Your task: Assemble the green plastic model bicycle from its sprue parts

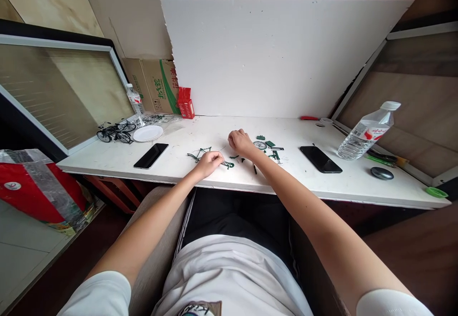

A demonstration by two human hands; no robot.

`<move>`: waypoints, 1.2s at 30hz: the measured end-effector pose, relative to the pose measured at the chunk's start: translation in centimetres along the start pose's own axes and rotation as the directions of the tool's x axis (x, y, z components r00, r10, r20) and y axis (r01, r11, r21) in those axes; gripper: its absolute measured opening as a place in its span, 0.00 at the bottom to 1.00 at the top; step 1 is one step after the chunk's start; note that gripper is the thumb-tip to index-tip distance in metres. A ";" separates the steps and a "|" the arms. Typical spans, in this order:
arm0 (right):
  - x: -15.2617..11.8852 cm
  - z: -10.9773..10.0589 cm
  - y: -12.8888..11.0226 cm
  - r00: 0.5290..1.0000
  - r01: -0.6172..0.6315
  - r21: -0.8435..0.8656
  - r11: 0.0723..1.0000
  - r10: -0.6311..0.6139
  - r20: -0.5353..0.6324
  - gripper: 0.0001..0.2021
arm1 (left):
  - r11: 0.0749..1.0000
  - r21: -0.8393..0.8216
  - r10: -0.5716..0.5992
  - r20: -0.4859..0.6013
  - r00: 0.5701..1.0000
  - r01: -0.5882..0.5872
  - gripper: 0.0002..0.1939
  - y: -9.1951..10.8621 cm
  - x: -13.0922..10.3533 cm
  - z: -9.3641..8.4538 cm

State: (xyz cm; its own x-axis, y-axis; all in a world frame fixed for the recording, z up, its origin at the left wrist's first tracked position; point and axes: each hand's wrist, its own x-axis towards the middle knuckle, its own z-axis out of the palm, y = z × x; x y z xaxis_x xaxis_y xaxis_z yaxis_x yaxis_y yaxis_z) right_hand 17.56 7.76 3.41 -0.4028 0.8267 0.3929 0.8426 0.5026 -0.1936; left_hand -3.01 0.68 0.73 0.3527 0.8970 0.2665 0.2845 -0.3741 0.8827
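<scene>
Left hand (209,164): fingertips drawn together right at a small dark green part with a chain-like section (229,165); can't tell if it's gripped. Right hand (240,142): fingers curled in, a bit farther across; contents hidden from here, can't tell. Both over a long white table (222,124). Large white foam board (282,58) leaning at the back. Brown cardboard carton with green print (153,85) behind, left. Clear plastic bottle with white cap (368,132) at right. One flat black phone (151,156) left of the hands, another black phone (320,159) right. Dark green thin plastic frame (205,149) on the table, just beside left hand. Round spoked wheel (260,145) just beyond right forearm. Small flat green rectangle (270,143) next to the wheel.
</scene>
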 end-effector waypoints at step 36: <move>-9.1 -4.3 -1.1 1.000 -0.007 0.635 0.772 -0.013 0.027 0.20 | 0.737 -0.597 -0.309 0.121 0.943 0.318 0.13 2.1 -0.9 2.9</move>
State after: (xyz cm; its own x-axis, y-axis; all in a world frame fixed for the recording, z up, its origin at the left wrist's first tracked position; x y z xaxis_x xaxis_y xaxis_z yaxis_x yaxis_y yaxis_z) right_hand 21.82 -1.38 3.96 -0.4234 0.8265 0.3710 0.4265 0.5431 -0.7232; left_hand -0.19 -1.61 1.24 0.3521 0.9334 -0.0685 -0.2103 0.1502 0.9660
